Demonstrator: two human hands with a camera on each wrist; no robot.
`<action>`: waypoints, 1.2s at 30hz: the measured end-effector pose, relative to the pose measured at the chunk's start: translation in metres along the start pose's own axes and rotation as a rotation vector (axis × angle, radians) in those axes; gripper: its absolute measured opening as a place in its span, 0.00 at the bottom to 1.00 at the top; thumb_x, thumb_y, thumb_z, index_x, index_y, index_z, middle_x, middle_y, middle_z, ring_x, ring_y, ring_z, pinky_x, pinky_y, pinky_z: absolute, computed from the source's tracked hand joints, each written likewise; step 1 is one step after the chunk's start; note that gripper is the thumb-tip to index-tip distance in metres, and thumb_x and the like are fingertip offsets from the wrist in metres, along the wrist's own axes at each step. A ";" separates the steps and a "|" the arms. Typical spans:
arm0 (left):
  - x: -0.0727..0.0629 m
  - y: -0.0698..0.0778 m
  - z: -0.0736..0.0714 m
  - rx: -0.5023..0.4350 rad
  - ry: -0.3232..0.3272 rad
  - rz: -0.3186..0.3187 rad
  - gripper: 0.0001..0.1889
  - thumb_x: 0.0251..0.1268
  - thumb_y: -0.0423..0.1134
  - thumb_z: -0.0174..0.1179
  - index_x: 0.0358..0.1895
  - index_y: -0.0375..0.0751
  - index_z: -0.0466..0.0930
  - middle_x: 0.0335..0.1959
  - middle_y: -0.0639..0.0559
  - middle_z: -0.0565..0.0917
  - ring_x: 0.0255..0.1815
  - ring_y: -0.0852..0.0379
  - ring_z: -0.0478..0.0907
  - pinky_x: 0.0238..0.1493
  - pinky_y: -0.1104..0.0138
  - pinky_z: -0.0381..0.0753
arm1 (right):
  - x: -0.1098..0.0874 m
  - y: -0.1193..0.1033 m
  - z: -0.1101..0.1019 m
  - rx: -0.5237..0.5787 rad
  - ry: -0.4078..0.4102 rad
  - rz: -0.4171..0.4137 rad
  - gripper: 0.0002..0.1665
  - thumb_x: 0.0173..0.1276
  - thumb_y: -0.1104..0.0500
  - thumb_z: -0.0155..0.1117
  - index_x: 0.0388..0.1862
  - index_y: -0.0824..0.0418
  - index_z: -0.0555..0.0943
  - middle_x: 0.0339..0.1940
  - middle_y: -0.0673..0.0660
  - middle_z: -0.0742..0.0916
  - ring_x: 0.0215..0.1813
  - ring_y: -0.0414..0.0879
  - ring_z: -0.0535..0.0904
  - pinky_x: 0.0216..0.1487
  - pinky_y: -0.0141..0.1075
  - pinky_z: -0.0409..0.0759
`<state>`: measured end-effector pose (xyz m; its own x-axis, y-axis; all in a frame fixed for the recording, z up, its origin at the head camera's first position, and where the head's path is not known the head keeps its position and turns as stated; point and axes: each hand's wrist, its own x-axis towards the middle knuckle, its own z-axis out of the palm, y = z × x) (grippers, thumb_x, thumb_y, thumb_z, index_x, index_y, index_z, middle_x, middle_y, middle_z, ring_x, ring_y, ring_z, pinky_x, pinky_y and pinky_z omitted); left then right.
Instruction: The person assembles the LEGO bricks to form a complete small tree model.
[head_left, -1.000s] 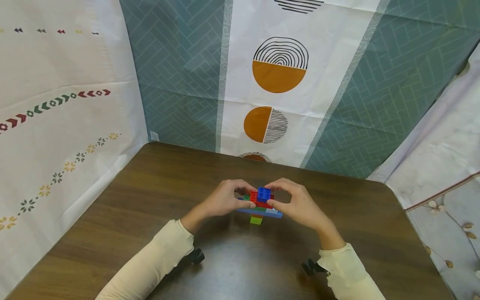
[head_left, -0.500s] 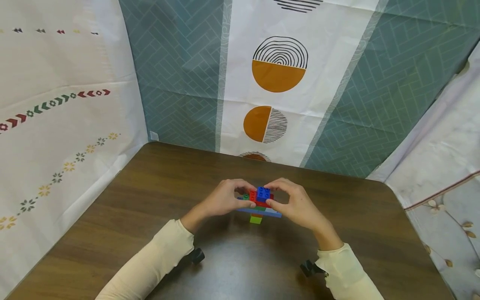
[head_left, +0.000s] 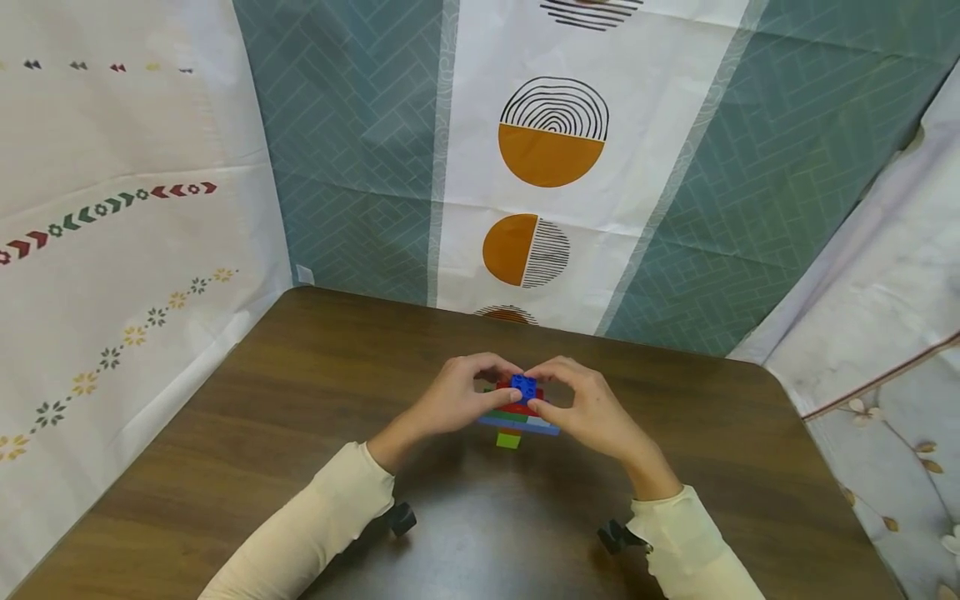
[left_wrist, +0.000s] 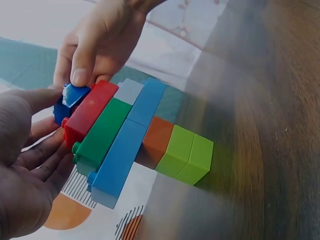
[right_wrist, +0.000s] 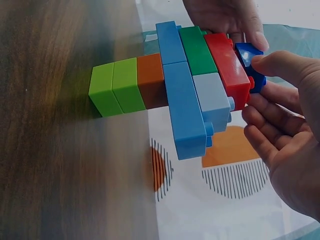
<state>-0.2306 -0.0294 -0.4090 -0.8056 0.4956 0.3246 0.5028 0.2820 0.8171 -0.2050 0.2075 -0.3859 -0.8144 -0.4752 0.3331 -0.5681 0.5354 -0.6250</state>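
A tower of toy building bricks stands upright on the table. At its foot are two lime green bricks, under a brown brick. Across that lie two long blue bricks, then a green brick beside a light blue brick. Above them is a red brick. A small dark blue brick sits at the top, angled against the red one in the wrist views. My left hand pinches it from the left. From the right, my right hand pinches it too.
The brown wooden table reaches back to a patterned curtain. White cloths hang at the left and right. Black wrist mounts sit under both sleeves.
My left thumb and fingers have moved right and up, from the red brick onto the dark blue brick, covering the red studs. My right hand stays at the dark blue brick. The view shifts slightly.
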 end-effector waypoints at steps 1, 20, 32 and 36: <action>0.000 0.000 0.000 -0.002 0.001 0.000 0.16 0.67 0.43 0.70 0.55 0.43 0.85 0.47 0.52 0.88 0.48 0.57 0.84 0.59 0.54 0.85 | 0.000 0.000 0.000 0.001 0.000 0.001 0.19 0.67 0.57 0.75 0.56 0.51 0.85 0.51 0.47 0.87 0.53 0.44 0.81 0.59 0.38 0.81; 0.000 0.000 -0.001 -0.016 -0.024 -0.030 0.17 0.67 0.44 0.71 0.56 0.44 0.85 0.50 0.51 0.89 0.51 0.53 0.84 0.63 0.51 0.84 | -0.001 0.003 0.002 0.025 0.002 0.044 0.19 0.65 0.57 0.76 0.55 0.50 0.86 0.50 0.47 0.87 0.55 0.53 0.82 0.60 0.45 0.82; 0.000 0.000 -0.002 -0.012 -0.031 -0.040 0.16 0.66 0.44 0.71 0.54 0.45 0.86 0.48 0.52 0.89 0.49 0.54 0.84 0.62 0.51 0.84 | -0.002 0.005 0.007 0.024 0.026 0.080 0.19 0.65 0.56 0.77 0.54 0.50 0.85 0.48 0.46 0.87 0.51 0.42 0.81 0.57 0.38 0.82; 0.000 -0.001 -0.003 -0.017 -0.034 -0.039 0.16 0.66 0.44 0.71 0.54 0.44 0.86 0.47 0.52 0.89 0.48 0.55 0.84 0.61 0.50 0.84 | -0.002 0.006 0.010 0.038 0.033 0.079 0.19 0.65 0.56 0.77 0.54 0.51 0.85 0.48 0.46 0.88 0.51 0.42 0.82 0.58 0.37 0.82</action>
<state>-0.2322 -0.0326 -0.4083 -0.8134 0.5119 0.2764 0.4656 0.2879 0.8369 -0.2059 0.2047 -0.3976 -0.8601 -0.4091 0.3048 -0.4979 0.5431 -0.6761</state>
